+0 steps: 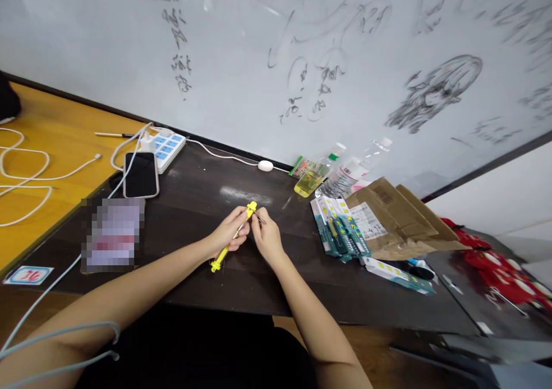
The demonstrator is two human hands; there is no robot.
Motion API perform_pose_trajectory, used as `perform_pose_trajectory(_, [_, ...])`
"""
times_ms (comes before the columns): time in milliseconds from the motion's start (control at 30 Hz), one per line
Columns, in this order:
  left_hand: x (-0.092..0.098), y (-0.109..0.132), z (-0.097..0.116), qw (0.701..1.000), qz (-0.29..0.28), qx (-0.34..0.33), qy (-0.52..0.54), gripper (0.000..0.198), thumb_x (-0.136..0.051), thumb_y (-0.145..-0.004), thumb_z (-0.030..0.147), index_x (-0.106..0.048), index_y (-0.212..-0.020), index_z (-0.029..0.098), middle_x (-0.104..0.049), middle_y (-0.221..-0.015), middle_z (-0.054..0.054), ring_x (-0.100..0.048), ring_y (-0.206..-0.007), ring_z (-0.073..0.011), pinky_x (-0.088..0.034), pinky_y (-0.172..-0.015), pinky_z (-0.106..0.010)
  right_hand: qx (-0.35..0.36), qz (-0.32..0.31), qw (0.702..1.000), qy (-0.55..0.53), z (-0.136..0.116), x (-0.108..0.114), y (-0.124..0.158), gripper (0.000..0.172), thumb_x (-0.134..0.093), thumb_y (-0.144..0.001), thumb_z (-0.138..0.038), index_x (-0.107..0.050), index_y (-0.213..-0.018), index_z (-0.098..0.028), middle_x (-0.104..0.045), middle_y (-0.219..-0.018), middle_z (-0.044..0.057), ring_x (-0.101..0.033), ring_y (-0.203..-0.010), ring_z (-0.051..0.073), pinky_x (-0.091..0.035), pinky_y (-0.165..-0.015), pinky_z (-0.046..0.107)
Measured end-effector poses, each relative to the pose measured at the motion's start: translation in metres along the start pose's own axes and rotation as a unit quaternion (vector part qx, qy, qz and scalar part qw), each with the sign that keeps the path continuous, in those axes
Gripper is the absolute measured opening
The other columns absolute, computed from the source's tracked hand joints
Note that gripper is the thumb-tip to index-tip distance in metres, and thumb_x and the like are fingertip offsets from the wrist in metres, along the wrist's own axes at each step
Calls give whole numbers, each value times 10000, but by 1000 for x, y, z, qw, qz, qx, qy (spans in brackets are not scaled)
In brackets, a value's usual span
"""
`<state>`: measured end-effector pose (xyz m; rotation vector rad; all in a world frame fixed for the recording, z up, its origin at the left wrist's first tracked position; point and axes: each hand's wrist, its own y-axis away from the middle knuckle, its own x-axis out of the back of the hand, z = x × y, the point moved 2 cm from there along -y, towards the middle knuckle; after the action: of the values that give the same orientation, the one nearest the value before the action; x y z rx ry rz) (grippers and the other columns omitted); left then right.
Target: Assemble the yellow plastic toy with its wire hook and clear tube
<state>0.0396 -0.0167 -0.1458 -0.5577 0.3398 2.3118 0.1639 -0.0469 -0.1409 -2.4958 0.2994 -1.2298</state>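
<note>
In front of my body, over the dark desk, my left hand (233, 228) is closed around a long yellow tool (222, 255) with wider, notched ends. The tool is tilted, its upper end up and to the right. A thin metal strip or rod runs along its middle, partly covered by my fingers. My right hand (266, 236) is closed at the tool's upper end. Between its thumb and fingers is a thin, shiny metal piece (259, 217), too small to identify. Whether that piece touches the yellow tool is unclear.
Right of my hands lie several teal-and-white boxes (340, 228), beside a brown cardboard package (388, 216) and two bottles, one holding yellow liquid (311, 180). At left are a phone (141, 174), a power strip (169, 149) and white cables. A whiteboard (233, 61) stands behind the desk.
</note>
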Motion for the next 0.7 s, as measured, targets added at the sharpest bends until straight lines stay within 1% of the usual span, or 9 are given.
perform_pose_trajectory(133, [1, -1, 0, 1000, -2, -9, -22, 304, -476, -864, 521, -429, -1003, 255, -371, -573, 108, -250, -278, -2, -184, -247, -89, 3, -3, 1000, -19, 2, 1, 0, 193, -324, -922, -311, -439, -801, -214, -483, -680, -22, -490, -596, 123, -371, -619, 230])
perform_pose_trajectory(233, [6, -4, -2, 995, 13, -30, -90, 329, -451, -871, 528, -428, -1051, 254, -391, -577, 108, -288, -275, -6, -230, -250, -94, 13, 8, 999, -35, 3, 0, -1, 212, -342, -915, -302, -466, -771, -206, -508, -705, -10, -500, -623, 120, -390, -643, 230])
perform_pose_trajectory(367, [16, -7, -2, 975, 35, -69, -209, 365, -465, -870, 493, -410, -1133, 245, -451, -578, 97, -386, -286, -30, -324, -270, -120, 13, 30, 998, -61, 3, 2, -1, 234, -398, -890, -307, -486, -703, -196, -522, -702, -1, -497, -631, 118, -401, -637, 229])
perform_pose_trajectory(467, [18, -5, -1, 959, 47, -91, -265, 384, -488, -863, 462, -420, -1161, 229, -469, -576, 86, -420, -301, -42, -344, -280, -128, 4, 43, 994, -98, 4, 3, -2, 231, -430, -872, -309, -508, -690, -189, -536, -693, 1, -488, -609, 114, -406, -613, 233])
perform_pose_trajectory(500, [17, -5, -1, 958, 47, -91, -267, 380, -488, -864, 456, -425, -1159, 225, -466, -574, 86, -417, -300, -41, -341, -279, -128, 0, 45, 993, -107, 5, 3, -2, 225, -443, -864, -308, -512, -685, -189, -537, -687, 0, -486, -603, 113, -407, -606, 235])
perform_pose_trajectory(567, [16, -5, -1, 966, 50, -78, -240, 350, -483, -867, 443, -421, -1133, 224, -457, -568, 91, -400, -294, -39, -328, -273, -128, -9, 44, 992, -121, 8, 3, -2, 218, -463, -850, -307, -514, -673, -190, -527, -659, -5, -483, -591, 114, -414, -596, 240])
perform_pose_trajectory(700, [15, -7, 2, 989, 71, -47, -125, 262, -501, -857, 426, -384, -1002, 242, -434, -560, 111, -321, -277, -26, -291, -255, -123, -32, 22, 988, -150, 14, 0, -2, 209, -474, -842, -323, -525, -691, -188, -516, -643, -8, -500, -586, 117, -442, -592, 249])
